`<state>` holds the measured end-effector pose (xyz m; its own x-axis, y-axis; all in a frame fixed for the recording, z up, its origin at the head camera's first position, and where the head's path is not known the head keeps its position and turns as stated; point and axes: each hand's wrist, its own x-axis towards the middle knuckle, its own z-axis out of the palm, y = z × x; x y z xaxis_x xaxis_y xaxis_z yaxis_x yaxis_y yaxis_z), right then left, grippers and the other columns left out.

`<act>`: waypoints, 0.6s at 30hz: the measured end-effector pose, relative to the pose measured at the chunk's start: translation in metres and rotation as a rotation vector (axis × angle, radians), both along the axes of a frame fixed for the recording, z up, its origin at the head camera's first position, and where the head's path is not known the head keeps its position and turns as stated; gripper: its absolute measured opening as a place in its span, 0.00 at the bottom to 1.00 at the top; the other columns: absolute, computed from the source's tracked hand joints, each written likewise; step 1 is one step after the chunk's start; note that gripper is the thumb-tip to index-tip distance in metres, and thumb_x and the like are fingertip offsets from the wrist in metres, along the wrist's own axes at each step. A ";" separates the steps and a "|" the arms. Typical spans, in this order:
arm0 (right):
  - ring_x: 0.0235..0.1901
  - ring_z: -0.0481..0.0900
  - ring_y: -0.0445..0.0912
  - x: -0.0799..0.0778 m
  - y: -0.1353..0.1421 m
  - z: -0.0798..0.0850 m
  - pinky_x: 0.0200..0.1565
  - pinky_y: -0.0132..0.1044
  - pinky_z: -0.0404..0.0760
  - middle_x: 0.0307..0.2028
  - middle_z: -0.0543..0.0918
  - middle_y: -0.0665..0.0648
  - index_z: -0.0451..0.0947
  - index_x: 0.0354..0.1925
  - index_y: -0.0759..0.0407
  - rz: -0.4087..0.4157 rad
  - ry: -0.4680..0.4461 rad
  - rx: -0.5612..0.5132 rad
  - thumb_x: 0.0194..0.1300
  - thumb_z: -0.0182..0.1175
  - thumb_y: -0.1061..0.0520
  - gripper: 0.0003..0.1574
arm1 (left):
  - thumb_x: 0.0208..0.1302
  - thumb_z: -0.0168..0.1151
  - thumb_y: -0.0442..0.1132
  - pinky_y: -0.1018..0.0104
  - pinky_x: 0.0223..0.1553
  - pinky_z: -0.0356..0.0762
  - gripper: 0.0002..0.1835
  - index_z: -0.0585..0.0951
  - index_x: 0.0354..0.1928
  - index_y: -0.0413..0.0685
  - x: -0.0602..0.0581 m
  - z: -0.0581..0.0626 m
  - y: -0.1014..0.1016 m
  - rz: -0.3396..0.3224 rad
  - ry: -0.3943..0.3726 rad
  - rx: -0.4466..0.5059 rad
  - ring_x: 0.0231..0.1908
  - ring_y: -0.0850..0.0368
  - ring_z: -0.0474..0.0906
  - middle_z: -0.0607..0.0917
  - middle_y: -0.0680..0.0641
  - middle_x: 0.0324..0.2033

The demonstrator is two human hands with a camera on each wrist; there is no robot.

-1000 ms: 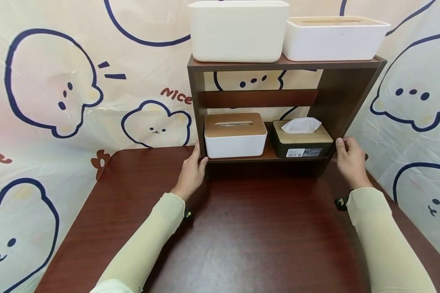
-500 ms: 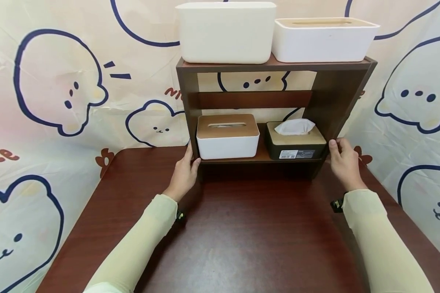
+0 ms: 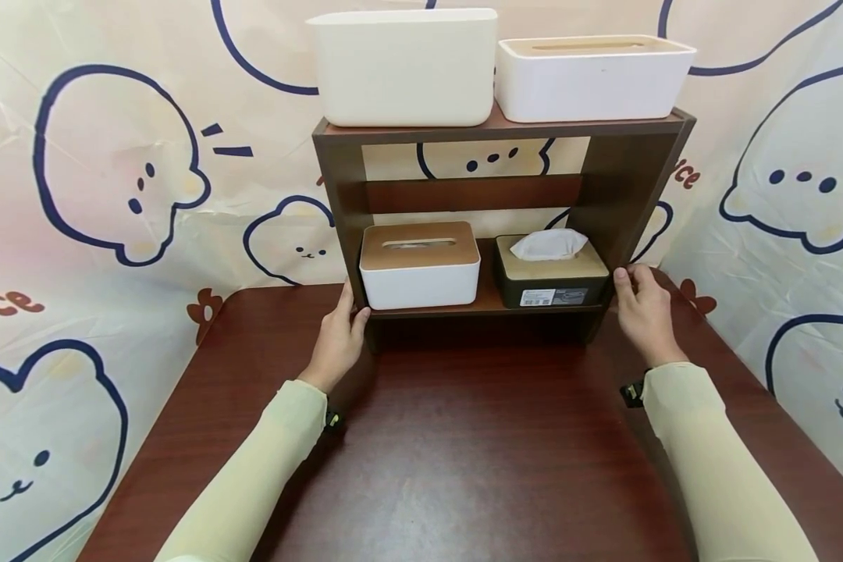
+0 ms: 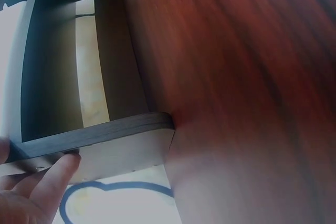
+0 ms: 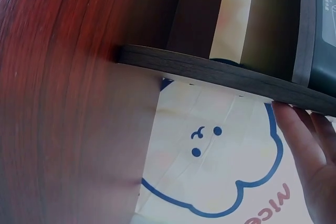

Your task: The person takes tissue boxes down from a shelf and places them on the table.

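Observation:
A dark brown two-tier shelf (image 3: 635, 183) stands on the reddish-brown table at the back wall. My left hand (image 3: 336, 347) grips its left side panel low down, thumb at the front edge and fingers along the outside. On the opposite panel, my right hand (image 3: 645, 316) holds the lower part, its thumb at the front edge. The lower tier carries a white tissue box (image 3: 421, 286) with a brown lid and a dark green tissue box (image 3: 555, 269) with a tissue sticking out. Up top sit a tall cream bin (image 3: 407, 70) and a white tissue box (image 3: 590, 84) with a light wooden lid.
The glossy table (image 3: 464, 437) stretches in front of the shelf and out to both sides. A cartoon-printed cloth (image 3: 274, 156) covers the walls behind and beside it. A wall lies close to the table's right edge.
The shelf, with the boxes and bin on it, has slid leftward along the table. Both hands have travelled left with it, keeping their hold on the side panels.

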<state>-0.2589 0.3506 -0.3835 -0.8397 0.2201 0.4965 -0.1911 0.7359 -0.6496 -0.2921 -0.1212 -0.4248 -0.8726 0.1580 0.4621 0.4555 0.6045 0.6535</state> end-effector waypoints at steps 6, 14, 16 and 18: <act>0.29 0.76 0.53 -0.002 -0.010 0.000 0.32 0.41 0.69 0.30 0.74 0.62 0.69 0.51 0.65 0.020 0.002 0.005 0.77 0.40 0.41 0.29 | 0.76 0.50 0.39 0.48 0.63 0.64 0.40 0.39 0.77 0.67 0.002 0.000 -0.012 0.013 0.003 -0.004 0.67 0.49 0.62 0.57 0.47 0.73; 0.30 0.71 0.55 -0.007 -0.022 -0.002 0.33 0.44 0.66 0.29 0.73 0.63 0.70 0.47 0.64 0.027 0.053 0.003 0.77 0.43 0.41 0.27 | 0.74 0.52 0.36 0.46 0.59 0.70 0.42 0.41 0.76 0.75 0.005 0.000 -0.025 0.037 0.027 0.003 0.62 0.48 0.69 0.68 0.42 0.67; 0.30 0.70 0.55 -0.008 -0.025 -0.002 0.33 0.44 0.65 0.29 0.72 0.63 0.70 0.46 0.64 0.034 0.063 0.001 0.77 0.43 0.42 0.26 | 0.74 0.52 0.36 0.46 0.58 0.70 0.42 0.41 0.76 0.75 0.005 0.000 -0.027 0.036 0.027 0.006 0.62 0.47 0.69 0.68 0.42 0.68; 0.30 0.70 0.55 -0.009 -0.026 -0.003 0.33 0.44 0.65 0.29 0.72 0.63 0.70 0.46 0.65 0.038 0.064 -0.001 0.77 0.44 0.42 0.26 | 0.74 0.52 0.36 0.46 0.58 0.70 0.42 0.42 0.76 0.75 0.005 0.000 -0.030 0.037 0.025 0.007 0.62 0.47 0.70 0.68 0.42 0.67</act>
